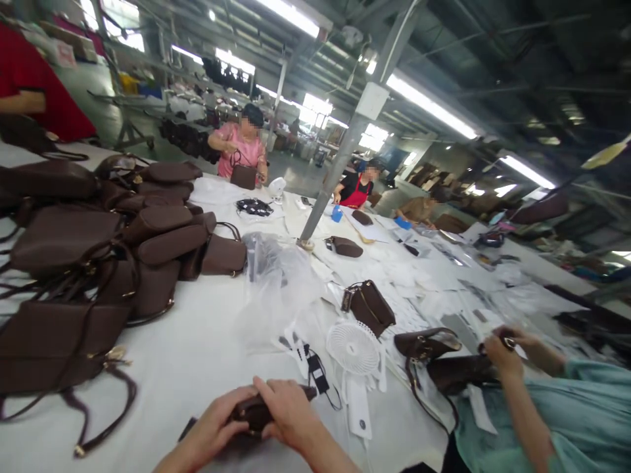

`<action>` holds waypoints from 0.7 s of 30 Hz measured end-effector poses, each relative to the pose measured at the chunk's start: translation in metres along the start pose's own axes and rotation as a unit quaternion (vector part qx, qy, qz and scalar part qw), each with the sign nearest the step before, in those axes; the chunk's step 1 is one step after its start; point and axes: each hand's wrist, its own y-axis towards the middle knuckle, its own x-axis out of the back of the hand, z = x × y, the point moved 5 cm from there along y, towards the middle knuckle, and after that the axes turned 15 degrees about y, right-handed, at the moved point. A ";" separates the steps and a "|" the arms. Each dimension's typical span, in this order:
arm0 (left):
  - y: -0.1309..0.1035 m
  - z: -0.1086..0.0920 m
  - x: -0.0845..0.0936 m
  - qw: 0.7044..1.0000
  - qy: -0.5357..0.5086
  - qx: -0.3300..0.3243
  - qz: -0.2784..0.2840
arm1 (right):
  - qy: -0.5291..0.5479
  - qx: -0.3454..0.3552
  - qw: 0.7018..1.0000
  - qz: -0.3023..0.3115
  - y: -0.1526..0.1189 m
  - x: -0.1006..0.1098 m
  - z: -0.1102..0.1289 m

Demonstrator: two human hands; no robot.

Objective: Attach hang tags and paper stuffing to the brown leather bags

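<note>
Near the bottom of the view, a dark brown handbag (pixel 254 415) is between my two hands, just above the white table (pixel 197 355). My left hand (pixel 214 420) grips its left side, thumb toward me and fingers over the top. Across its right side lies my right hand (pixel 288 410), also closed on it, with the fingertips meeting my left hand. My hands cover much of the bag, so its full shape is hidden. Just beyond my right hand lie black tags (pixel 318 374) with a cord and a white desk fan (pixel 353 348).
A big pile of brown handbags (pixel 103 243) with straps fills the table's left side. Clear plastic bags (pixel 280 269) lie mid-table near a metal post (pixel 335 164). At right, a co-worker in a green top (pixel 566 414) handles another bag; other people work across the table.
</note>
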 end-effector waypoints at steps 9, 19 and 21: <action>0.001 0.012 0.014 0.994 0.049 0.012 -0.100 | -0.034 -0.008 0.999 0.018 0.024 -0.006 0.007; 0.009 -0.021 0.120 0.940 0.162 0.105 -0.282 | 0.045 -0.188 0.924 -0.330 0.018 0.235 -0.129; -0.007 0.011 0.127 0.924 0.185 0.141 -0.303 | -0.012 -0.252 0.896 -0.366 0.024 0.272 -0.177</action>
